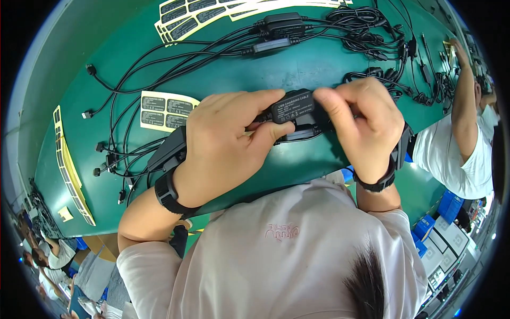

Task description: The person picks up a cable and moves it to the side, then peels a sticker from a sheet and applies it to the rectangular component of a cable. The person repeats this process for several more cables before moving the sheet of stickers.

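My left hand [226, 130] pinches a small black in-line cable box [293, 108] between thumb and fingers. A dark label with pale print covers its upper face. At the box's right end is my right hand [366, 125], fingers curled and thumb tip against the upper right corner. Whether a piece of label or film lies in that grip is hidden. Just below the held box another black cable box [300, 134] shows partly. Beside my left hand lies a pale sheet of dark labels [159, 111], partly covered by the hand.
Several black cables with boxes [281, 26] stretch across the green table [234, 72], tangled at the far right [366, 32]. More label sheets [196, 13] lie at the back, and a label strip [69, 165] at the left. A co-worker's arm [465, 106] reaches in from the right.
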Demonstrator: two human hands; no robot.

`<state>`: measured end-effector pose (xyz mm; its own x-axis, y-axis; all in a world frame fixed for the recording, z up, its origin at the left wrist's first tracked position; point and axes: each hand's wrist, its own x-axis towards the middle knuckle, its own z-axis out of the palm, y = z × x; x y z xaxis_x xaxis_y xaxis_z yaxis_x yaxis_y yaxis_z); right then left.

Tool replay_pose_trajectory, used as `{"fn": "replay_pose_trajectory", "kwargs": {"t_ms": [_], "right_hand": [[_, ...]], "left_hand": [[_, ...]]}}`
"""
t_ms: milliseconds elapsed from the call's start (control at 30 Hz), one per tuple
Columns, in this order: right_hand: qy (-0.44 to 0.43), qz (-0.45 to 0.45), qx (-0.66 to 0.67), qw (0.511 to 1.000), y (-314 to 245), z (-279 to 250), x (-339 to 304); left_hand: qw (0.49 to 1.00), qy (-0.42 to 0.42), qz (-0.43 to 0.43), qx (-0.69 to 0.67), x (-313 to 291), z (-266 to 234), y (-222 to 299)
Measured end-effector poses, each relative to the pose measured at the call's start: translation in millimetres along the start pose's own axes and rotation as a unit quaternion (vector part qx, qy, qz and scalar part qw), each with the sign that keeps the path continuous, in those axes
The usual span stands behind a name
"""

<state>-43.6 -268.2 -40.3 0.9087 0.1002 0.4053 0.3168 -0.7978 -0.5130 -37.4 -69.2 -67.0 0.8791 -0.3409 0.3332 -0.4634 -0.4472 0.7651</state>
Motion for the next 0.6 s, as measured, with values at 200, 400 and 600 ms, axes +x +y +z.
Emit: {"fn": "replay_pose_trajectory", "kwargs": {"t_ms": [200, 400, 600], "right_hand": [[0.027, -0.135, 0.011, 0.990, 14.4, -4.4, 16.3], [-0.125, -0.036, 0.123, 0.984, 8.1, -2.8, 11.2], [-0.142, -0.053, 0.165, 0.975, 11.4, -13.8, 13.6]], "left_hand": [[0.995, 0.017, -0.065, -0.072, -1.1, 3.8, 1.2], [0.995, -0.058, -0.082, -0.026, 4.9, -7.8, 10.7], [0.982, -0.069, -0.137, -0.105, 13.5, -16.9, 6.6]]}}
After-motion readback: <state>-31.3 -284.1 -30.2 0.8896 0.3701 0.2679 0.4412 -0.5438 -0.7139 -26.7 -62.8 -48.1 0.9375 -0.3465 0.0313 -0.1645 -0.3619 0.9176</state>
